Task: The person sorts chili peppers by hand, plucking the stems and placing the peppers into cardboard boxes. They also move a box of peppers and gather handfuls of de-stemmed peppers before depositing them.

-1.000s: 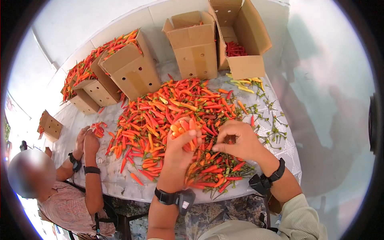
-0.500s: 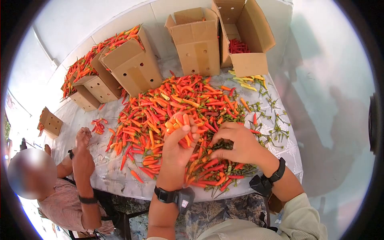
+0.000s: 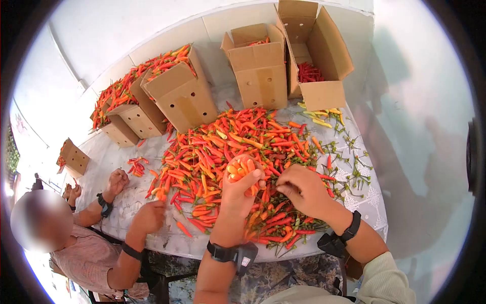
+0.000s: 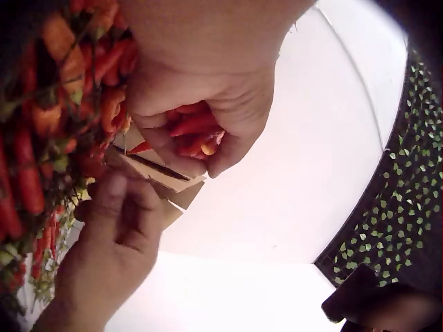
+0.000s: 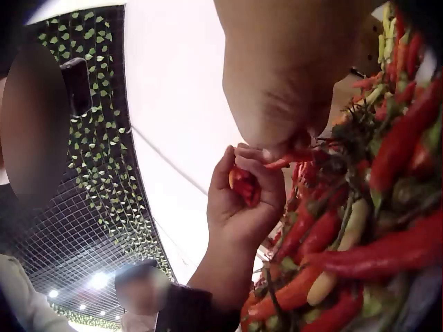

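My left hand (image 3: 239, 195) holds a bunch of red and orange chillies (image 3: 240, 168) in its palm, above a big heap of chillies (image 3: 202, 157). In the left wrist view the bunch (image 4: 196, 129) shows between the curled fingers and thumb. My right hand (image 3: 308, 191) is just right of it, over the heap's right part, with bent fingers and the thumb close to the index finger. A red chilli (image 5: 296, 159) shows right by its fingertips in the right wrist view; I cannot tell whether the fingers pinch it.
Cardboard boxes with red chillies (image 3: 185, 99) line the table's back, including a tall open box (image 3: 324, 93). Green stems (image 3: 354, 167) and yellow chillies (image 3: 320, 121) lie at the right. Another person (image 3: 93, 253) sits at the left, one hand (image 3: 151, 217) near the heap.
My right hand's fingers, spread over the heap half a second ago, have drawn together beside the left hand. The other person's hands have moved apart, one toward the heap. The head view has shifted slightly.
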The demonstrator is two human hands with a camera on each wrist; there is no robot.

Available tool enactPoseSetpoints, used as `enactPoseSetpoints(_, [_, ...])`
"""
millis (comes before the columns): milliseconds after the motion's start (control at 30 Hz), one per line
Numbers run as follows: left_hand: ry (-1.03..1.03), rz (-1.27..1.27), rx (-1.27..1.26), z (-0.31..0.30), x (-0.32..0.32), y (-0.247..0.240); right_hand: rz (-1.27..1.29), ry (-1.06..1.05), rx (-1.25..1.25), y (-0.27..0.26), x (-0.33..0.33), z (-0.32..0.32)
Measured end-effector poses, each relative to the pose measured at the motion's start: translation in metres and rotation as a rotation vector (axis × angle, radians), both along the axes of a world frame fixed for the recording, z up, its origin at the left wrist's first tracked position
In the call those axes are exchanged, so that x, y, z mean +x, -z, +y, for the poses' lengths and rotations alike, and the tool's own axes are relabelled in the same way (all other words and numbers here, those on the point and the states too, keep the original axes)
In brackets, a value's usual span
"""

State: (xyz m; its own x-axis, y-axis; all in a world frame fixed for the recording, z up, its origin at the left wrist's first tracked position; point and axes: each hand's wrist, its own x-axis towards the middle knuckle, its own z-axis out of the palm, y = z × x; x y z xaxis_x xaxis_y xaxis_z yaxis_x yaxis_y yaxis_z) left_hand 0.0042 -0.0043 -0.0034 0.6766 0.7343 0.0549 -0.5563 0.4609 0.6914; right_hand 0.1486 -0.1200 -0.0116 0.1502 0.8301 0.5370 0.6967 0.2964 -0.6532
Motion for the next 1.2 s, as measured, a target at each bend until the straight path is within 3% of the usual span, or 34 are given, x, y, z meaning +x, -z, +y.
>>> enactPoseSetpoints(67, [-0.020, 0.006, 0.058, 0.002, 0.001, 0.003, 0.329, -0.006, 0.002, -0.009, 0.001, -0.004])
enactPoseSetpoints(167, [-0.037, 0.083, 0.114, -0.002, 0.003, 0.000, 0.951, -0.239, -0.110, -0.010, 0.011, -0.004])
enactPoseSetpoints(433, [0.124, 0.310, 0.263, -0.015, 0.010, 0.005, 1.122, -0.206, -0.125, -0.008, 0.017, -0.004])
enactPoseSetpoints(533, [0.041, 0.299, 0.275, -0.016, 0.011, 0.005, 1.196, -0.243, -0.124, -0.008, 0.017, -0.003])
enactPoseSetpoints(733, [0.193, 0.316, 0.305, -0.016, 0.007, 0.000, 1.056, -0.270, -0.014, -0.002, 0.009, 0.001])
enactPoseSetpoints(833, [0.267, 0.322, 0.277, -0.021, 0.007, -0.008, 1.116, -0.277, -0.067, -0.005, 0.010, -0.001])
enactPoseSetpoints(1067, [0.214, 0.321, 0.391, -0.016, 0.008, 0.002, 0.677, -0.027, -0.005, 0.003, 0.009, 0.000])
enactPoseSetpoints(1200, [0.160, 0.325, 0.415, -0.017, 0.012, 0.006, 0.142, 0.176, 0.255, -0.009, 0.004, -0.003])
